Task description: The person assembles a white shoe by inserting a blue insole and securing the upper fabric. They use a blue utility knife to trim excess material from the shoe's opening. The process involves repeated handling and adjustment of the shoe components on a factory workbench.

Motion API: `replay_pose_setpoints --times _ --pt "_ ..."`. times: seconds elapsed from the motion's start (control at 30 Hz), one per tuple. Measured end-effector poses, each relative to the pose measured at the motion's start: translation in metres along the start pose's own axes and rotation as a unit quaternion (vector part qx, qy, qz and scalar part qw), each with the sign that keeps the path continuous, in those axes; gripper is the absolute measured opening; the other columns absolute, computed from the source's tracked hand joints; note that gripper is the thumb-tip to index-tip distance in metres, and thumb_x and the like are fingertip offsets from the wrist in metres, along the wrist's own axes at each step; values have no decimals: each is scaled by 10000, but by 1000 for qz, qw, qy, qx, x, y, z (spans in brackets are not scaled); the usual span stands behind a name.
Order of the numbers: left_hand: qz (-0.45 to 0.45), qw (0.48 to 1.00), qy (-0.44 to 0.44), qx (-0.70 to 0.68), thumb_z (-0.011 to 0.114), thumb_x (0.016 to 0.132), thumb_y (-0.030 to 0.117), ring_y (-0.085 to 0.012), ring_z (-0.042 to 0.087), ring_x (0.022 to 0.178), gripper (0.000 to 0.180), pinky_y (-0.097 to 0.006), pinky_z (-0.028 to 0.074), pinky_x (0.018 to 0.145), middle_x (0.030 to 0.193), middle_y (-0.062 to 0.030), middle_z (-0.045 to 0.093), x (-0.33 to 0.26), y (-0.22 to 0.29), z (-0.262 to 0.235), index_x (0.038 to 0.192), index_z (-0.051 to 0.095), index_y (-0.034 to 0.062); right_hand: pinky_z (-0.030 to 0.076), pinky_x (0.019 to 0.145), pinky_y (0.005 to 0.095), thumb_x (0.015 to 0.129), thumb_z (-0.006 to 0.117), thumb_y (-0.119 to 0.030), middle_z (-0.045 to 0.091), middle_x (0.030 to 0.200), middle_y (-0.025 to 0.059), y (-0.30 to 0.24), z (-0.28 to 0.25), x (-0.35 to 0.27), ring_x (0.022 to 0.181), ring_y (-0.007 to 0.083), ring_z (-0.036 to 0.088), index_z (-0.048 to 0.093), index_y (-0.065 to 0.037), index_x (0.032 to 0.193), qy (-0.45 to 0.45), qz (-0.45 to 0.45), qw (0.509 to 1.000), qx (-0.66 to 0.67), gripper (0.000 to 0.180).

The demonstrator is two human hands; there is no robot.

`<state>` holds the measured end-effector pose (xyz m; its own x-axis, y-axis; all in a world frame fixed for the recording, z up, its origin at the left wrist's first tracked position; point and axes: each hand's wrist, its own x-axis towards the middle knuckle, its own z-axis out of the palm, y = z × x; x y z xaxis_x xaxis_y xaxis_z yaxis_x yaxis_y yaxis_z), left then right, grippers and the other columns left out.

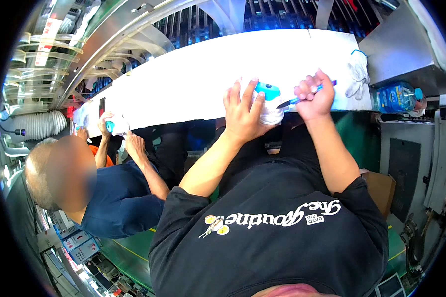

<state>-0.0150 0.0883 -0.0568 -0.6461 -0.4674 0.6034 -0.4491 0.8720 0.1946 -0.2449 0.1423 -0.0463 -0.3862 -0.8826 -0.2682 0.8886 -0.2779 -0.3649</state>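
My left hand (243,111) wraps around a small white container with a turquoise cap (268,101), holding it at the near edge of the bright white work surface (193,74). My right hand (314,96) grips a thin blue-handled tool (307,95) whose dark tip points at the container's side. Both forearms reach up from my black shirt. The lower part of the container is hidden behind my fingers.
To my left a person in a dark blue shirt (119,198) holds a similar white and turquoise container (115,124). A white glove (358,74) lies at the surface's right end. A blue-labelled water bottle (396,96) rests on the right. A cardboard box (381,188) stands below.
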Motion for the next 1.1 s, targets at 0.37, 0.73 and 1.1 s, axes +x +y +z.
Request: replay_pose_setpoints --times 0.37,0.73,1.1 --pt "15 998 30 -56 998 640 441 -554 492 1409 926 -676 393 1031 1584 -235 531 -6 -8 -1 1394 560 130 403 491 352 1079 584 -220 423 605 -9 11 26 -18 461 120 410 479 -142 798 -119 11 983 -138 310" --pt "-76 920 66 -379 1049 598 413 -425 521 1464 1080 -480 499 1147 1618 -339 416 4 -37 -12 1453 455 123 541 1046 482 985 768 -350 654 1307 207 -40 -15 31 1214 375 665 619 -37 1322 -113 -162 451 -870 483" --pt "-55 839 42 -540 1046 610 390 -401 506 1489 1095 -480 456 1184 1661 -315 380 5 -29 -7 1510 463 163 249 1323 509 629 959 -666 263 1747 224 21 60 -7 1630 393 275 218 -90 1727 -415 25 710 -568 1445"
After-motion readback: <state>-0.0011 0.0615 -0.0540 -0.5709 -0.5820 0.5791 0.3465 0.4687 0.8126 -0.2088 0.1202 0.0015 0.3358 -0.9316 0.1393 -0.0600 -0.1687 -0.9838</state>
